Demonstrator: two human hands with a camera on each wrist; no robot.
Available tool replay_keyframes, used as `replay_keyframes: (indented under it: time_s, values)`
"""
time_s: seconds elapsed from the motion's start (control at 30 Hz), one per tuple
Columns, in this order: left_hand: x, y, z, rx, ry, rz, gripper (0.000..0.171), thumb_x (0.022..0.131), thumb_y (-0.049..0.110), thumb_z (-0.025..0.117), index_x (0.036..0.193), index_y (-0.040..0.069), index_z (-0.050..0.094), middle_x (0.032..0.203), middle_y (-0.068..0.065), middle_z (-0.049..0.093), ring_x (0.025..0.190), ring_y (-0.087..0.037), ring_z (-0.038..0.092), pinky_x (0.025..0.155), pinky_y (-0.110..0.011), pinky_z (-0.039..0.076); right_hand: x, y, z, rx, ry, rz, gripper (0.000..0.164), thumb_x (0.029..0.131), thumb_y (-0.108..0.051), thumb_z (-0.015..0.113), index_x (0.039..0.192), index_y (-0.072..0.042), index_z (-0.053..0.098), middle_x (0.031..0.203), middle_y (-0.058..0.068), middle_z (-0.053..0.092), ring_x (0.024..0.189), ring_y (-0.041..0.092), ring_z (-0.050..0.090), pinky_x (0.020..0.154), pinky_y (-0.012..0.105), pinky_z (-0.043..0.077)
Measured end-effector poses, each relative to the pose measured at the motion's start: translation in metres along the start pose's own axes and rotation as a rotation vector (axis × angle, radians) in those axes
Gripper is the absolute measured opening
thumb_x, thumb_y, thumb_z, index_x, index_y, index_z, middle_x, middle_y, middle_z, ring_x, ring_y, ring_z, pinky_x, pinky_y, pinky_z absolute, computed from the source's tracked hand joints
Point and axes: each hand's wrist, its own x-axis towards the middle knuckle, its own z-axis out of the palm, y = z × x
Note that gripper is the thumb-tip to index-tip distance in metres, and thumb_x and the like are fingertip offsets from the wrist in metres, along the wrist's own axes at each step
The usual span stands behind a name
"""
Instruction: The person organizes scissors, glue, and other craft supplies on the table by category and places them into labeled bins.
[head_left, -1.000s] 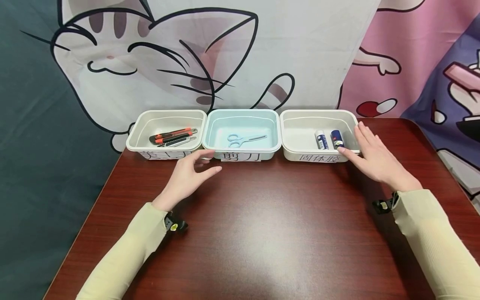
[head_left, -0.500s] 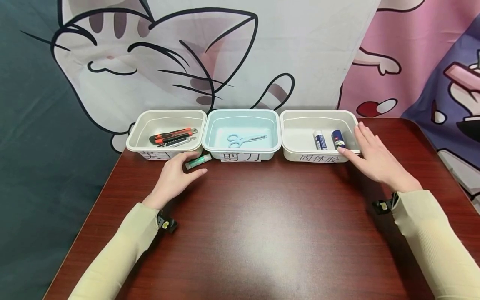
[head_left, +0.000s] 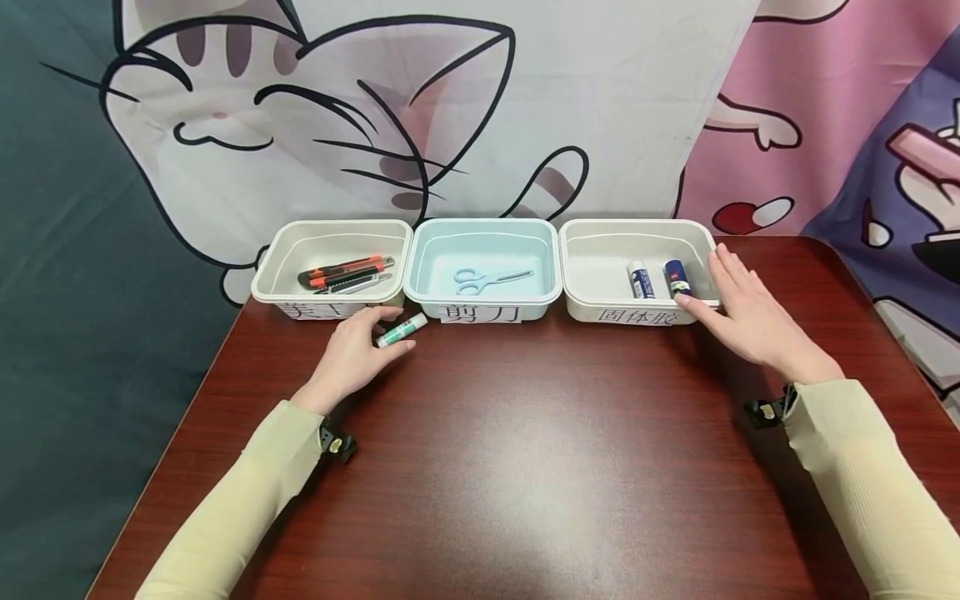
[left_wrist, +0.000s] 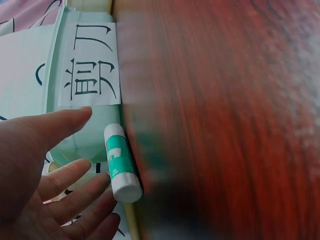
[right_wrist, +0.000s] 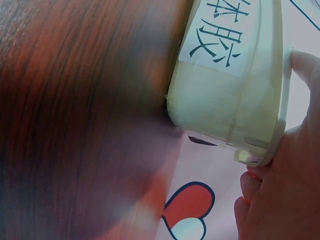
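A green-and-white glue stick [head_left: 402,331] lies on the table before the left and middle bins. My left hand [head_left: 351,354] is beside it, thumb and fingers spread apart. In the left wrist view the glue stick [left_wrist: 121,164] is near the fingertips, and the thumb is clear of it; whether a finger touches it I cannot tell. My right hand [head_left: 753,321] rests against the right corner of the right white bin [head_left: 600,312], thumb on its front rim and straight fingers along its side. Two glue sticks, one slimmer [head_left: 641,281] and one dark blue [head_left: 677,277], stand or lean in that bin.
At the left a white bin [head_left: 333,227] holds several utility knives [head_left: 348,273]. The light-blue middle bin [head_left: 483,227] holds light-blue scissors [head_left: 491,281]. All three bins carry paper labels and stand in a row by a cartoon-printed cloth [head_left: 600,83]. Brown table [head_left: 487,458] lies in front.
My left hand has moved left and a little nearer. The green glue stick, not visible at first, has come into sight and turned slightly. My right hand stays against its bin.
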Motion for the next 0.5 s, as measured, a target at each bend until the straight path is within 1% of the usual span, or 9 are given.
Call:
replay_keyframes:
  time_s: [0.13, 0.27, 0.4, 0.5]
  values:
    - [0.0027, 0.0015, 0.0016, 0.009, -0.039, -0.004, 0.055, 0.087, 0.024, 0.082, 0.135, 0.005, 0.064, 0.122, -0.012, 0.067, 0.097, -0.026, 0.064, 0.084, -0.044, 0.048, 0.0002, 0.0003, 0.0004, 0.001, -0.005, 0.004, 0.088, 0.104, -0.047, 0.052, 0.156, 0.012, 0.012, 0.166, 0.026, -0.001, 0.153, 0.036, 0.000, 0.120, 0.051, -0.003]
    - [0.0056, 0.0025, 0.0040, 0.010, -0.070, 0.005, 0.050, 0.087, 0.016, 0.082, 0.132, 0.003, 0.065, 0.114, -0.011, 0.070, 0.091, -0.024, 0.067, 0.083, -0.044, 0.050, 0.0002, 0.0012, 0.0010, 0.000, -0.004, 0.004, 0.088, 0.104, -0.047, 0.052, 0.156, 0.012, 0.012, 0.165, 0.026, -0.001, 0.153, 0.036, 0.000, 0.120, 0.051, -0.003]
    - [0.0071, 0.0037, 0.0072, 0.033, -0.081, 0.023, 0.040, 0.086, 0.011, 0.082, 0.123, 0.002, 0.071, 0.103, -0.009, 0.071, 0.086, -0.022, 0.068, 0.080, -0.042, 0.051, 0.0005, 0.0015, 0.0007, -0.003, -0.004, 0.004, 0.088, 0.104, -0.048, 0.051, 0.156, 0.012, 0.012, 0.165, 0.027, -0.001, 0.153, 0.037, 0.001, 0.120, 0.051, -0.002]
    - [0.0078, 0.0050, 0.0094, 0.052, -0.082, 0.027, 0.033, 0.085, 0.011, 0.083, 0.117, 0.004, 0.075, 0.097, -0.007, 0.072, 0.083, -0.019, 0.068, 0.076, -0.041, 0.051, 0.0006, 0.0016, 0.0005, -0.003, -0.004, 0.005, 0.088, 0.105, -0.048, 0.051, 0.156, 0.012, 0.012, 0.165, 0.027, 0.000, 0.153, 0.037, 0.000, 0.120, 0.051, -0.002]
